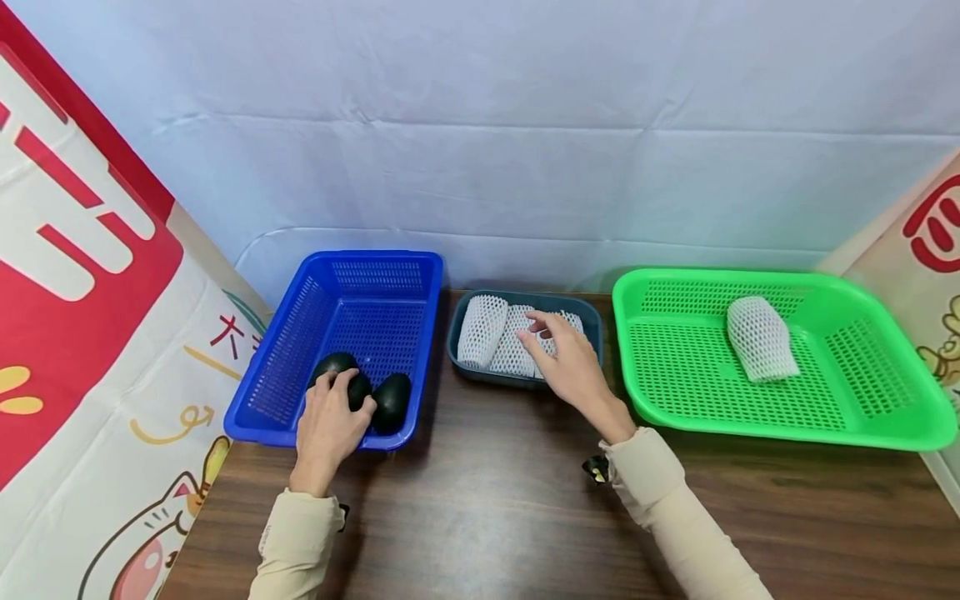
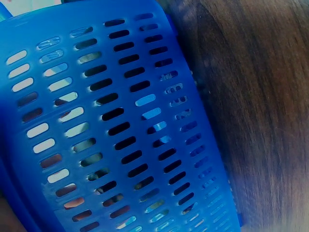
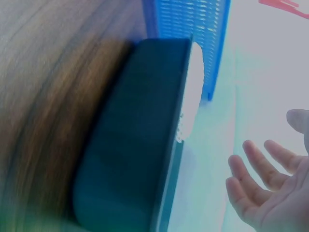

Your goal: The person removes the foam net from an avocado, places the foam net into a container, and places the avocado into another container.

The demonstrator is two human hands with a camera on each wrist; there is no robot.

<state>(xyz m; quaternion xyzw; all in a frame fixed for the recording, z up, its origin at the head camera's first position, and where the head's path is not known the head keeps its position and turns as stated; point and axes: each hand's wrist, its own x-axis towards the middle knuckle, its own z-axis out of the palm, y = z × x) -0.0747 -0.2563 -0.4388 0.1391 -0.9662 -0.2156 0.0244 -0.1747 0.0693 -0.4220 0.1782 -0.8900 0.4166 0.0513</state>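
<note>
In the blue basket point(image 1: 382, 321), smooth, dark, egg-shaped fruits that look like avocados lie near the front. My left hand point(image 1: 330, 422) curls its fingers and thumb round one dark avocado point(image 1: 358, 390), partly hiding it. Another avocado point(image 1: 392, 403) lies right of the thumb, and one more point(image 1: 334, 364) shows behind the fingers. Above the dark tray point(image 1: 498, 380), my right hand point(image 1: 567, 360) hovers with fingers spread, holding nothing. White foam net sleeves point(image 1: 483, 331) lie side by side inside the tray. In the right wrist view, the right hand point(image 3: 273, 193) is apart from the tray point(image 3: 130, 145).
A green basket point(image 1: 750, 425) stands at the right, with a bulging white foam net sleeve point(image 1: 761, 339) inside; its contents are hidden. The baskets and tray stand on a brown wooden table point(image 1: 495, 500). A pale cloth point(image 1: 525, 183) hangs behind them.
</note>
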